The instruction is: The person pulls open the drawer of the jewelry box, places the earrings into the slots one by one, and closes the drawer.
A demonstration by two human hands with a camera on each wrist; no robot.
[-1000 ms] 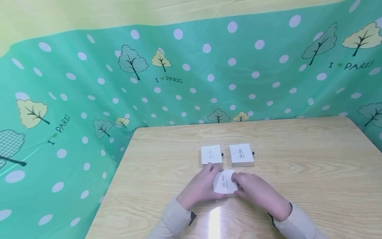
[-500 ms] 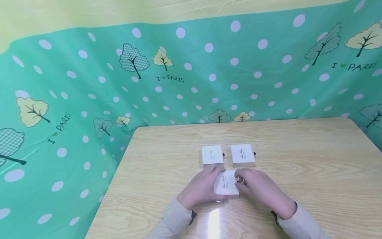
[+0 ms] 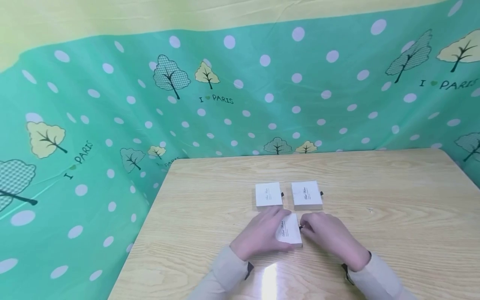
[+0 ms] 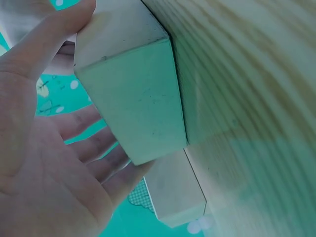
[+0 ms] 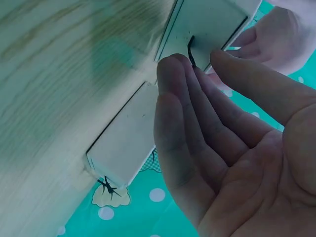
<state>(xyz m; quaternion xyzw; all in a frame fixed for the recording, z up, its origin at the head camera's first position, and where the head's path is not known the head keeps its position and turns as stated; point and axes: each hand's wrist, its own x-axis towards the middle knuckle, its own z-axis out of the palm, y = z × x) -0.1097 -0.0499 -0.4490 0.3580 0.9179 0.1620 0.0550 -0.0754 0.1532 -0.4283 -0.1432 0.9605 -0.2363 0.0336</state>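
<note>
The near white box point(image 3: 293, 231), with dark lettering on its lid, lies on the table. My left hand point(image 3: 260, 234) grips it from the left side, thumb at the near edge and fingers on the far side. In the left wrist view the box's plain end face point(image 4: 133, 98) fronts the palm. On the opposite side a short black ribbon tab point(image 5: 191, 49) sticks out, and my right hand point(image 3: 331, 234) pinches at its end with thumb and fingertips. The palm partly covers the lid's lettering.
Two matching white boxes stand side by side behind: the left one point(image 3: 268, 194) and the right one point(image 3: 306, 193), each with a black tab on its right. A green dotted cloth point(image 3: 225, 104) hangs along the wood table's point(image 3: 393, 208) far and left edges.
The right hand has shifted from the lid's right edge to the ribbon tab and its fingers have closed in. The left hand has slid further over the lid.
</note>
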